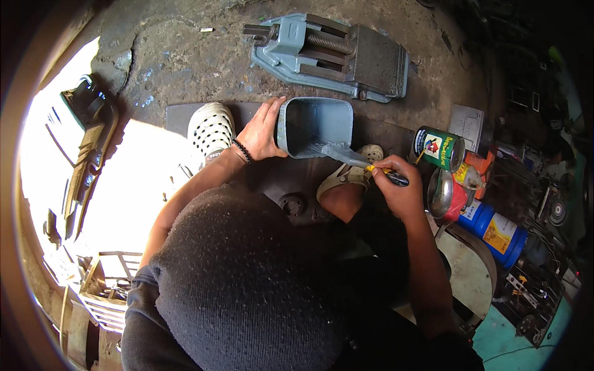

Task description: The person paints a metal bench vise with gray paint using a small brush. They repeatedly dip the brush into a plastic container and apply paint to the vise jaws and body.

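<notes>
A grey-blue, open box-shaped metal part point(312, 120) with rounded corners is tilted so that its hollow inside shows. My left hand point(261, 132), with a beaded bracelet at the wrist, grips its left side. In my right hand point(401, 188) is a paintbrush point(348, 154), held by its dark and yellow handle. The brush's grey-coated bristles touch the inside of the part near its lower right rim. Above both hands lies a machine vise point(377, 52), painted grey-blue, with a bare screw and dark flat surfaces.
To the right stand a green paint can point(440, 148), a metal bowl point(440, 193) and a blue container point(492, 230). Tools crowd the far right. A wooden-and-metal piece point(91, 145) and a slatted crate point(108, 303) are at left. My clog-clad feet flank the work.
</notes>
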Tool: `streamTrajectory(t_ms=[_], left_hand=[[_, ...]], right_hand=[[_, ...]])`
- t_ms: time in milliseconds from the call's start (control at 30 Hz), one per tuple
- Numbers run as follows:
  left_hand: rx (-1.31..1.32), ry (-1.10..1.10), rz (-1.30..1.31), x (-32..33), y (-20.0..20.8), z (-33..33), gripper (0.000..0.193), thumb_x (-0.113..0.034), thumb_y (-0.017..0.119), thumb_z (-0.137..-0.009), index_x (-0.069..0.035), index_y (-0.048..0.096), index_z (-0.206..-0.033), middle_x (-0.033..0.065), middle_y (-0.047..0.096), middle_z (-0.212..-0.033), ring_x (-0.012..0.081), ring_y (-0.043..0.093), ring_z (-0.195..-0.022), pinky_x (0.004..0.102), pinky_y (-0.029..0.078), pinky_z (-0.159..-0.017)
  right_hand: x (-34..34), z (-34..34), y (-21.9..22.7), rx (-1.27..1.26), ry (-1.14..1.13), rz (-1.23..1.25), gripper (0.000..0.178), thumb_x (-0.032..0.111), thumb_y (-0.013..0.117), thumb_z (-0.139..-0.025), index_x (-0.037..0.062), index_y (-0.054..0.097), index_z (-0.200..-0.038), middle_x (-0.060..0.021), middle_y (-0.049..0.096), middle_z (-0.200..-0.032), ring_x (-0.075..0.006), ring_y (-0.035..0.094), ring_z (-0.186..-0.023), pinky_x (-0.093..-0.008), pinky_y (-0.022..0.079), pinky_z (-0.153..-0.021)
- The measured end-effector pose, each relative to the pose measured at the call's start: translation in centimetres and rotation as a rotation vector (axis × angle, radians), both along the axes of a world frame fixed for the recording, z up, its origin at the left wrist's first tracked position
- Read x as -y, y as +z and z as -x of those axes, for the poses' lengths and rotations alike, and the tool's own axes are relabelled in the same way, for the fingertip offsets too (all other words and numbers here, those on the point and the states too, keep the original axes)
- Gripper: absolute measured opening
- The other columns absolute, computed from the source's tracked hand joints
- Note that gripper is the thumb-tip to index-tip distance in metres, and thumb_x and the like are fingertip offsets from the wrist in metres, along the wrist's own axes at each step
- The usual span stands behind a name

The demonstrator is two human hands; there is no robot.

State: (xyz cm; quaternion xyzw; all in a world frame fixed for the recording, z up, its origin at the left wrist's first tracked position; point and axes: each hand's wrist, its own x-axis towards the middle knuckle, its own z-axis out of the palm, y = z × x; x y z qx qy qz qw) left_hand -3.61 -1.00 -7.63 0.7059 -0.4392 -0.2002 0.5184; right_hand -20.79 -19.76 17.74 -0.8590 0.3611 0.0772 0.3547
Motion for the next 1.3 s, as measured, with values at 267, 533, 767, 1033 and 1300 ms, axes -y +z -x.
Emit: streamTrajectory(t_ms=[267, 533, 767, 1033, 1300], left_hand=[[-0.015, -0.023, -0.002, -0.3, 0.1, -0.1, 0.125, -0.023, 0.093, -0.052, 0.002, 0.022, -0.152, 0.0283, 0.037, -0.146, 0.0452, 0.039, -0.136, 0.0466, 0.037, -0.116], [0.003, -0.029, 0.015, -0.3, 0.0, -0.2, 0.124, -0.023, 0.093, -0.052, 0.002, 0.023, -0.151, 0.0279, 0.037, -0.146, 0.0453, 0.039, -0.136, 0.0463, 0.037, -0.115], [-0.011, -0.005, 0.011, -0.3, 0.0, -0.2, 0.123, -0.022, 0.092, -0.052, 0.001, 0.024, -0.151, 0.0274, 0.038, -0.145, 0.0449, 0.04, -0.136, 0.0459, 0.038, -0.115], [-0.028, -0.014, -0.008, -0.6, 0.2, -0.1, 0.122, -0.023, 0.092, -0.053, 0.002, 0.023, -0.151, 0.0272, 0.037, -0.145, 0.0446, 0.039, -0.136, 0.0457, 0.038, -0.115], [-0.009, -0.007, 0.009, -0.4, -0.4, -0.1, 0.126, -0.022, 0.094, -0.051, 0.0, 0.021, -0.152, 0.0275, 0.037, -0.145, 0.046, 0.04, -0.135, 0.0465, 0.038, -0.114]], right_hand=[[0.9, -0.2, 0.4, 0.118, -0.266, -0.171, 0.014, 0.014, 0.068, -0.095, 0.0006, 0.068, -0.096, -0.0034, 0.066, -0.078, -0.0064, 0.058, -0.064, -0.0219, 0.046, -0.059], [1.4, -1.2, -3.7, 0.247, -0.453, -0.136, 0.027, 0.026, 0.067, -0.098, 0.0033, 0.063, -0.084, -0.0011, 0.058, -0.061, -0.0066, 0.052, -0.051, -0.0221, 0.038, -0.048], [2.2, -0.6, -4.1, 0.172, -0.492, 0.026, 0.033, 0.025, 0.066, -0.097, 0.0039, 0.057, -0.073, 0.0003, 0.053, -0.057, -0.0077, 0.05, -0.051, -0.0264, 0.037, -0.051], [2.1, -1.6, -1.9, 0.158, -0.421, 0.1, 0.032, 0.025, 0.066, -0.097, 0.005, 0.058, -0.073, 0.0014, 0.053, -0.059, -0.0061, 0.05, -0.051, -0.0252, 0.036, -0.049], [1.7, -2.7, -1.0, 0.191, -0.346, 0.026, 0.029, 0.024, 0.066, -0.097, 0.0033, 0.061, -0.078, 0.0017, 0.055, -0.062, -0.0051, 0.051, -0.057, -0.0243, 0.038, -0.054]])
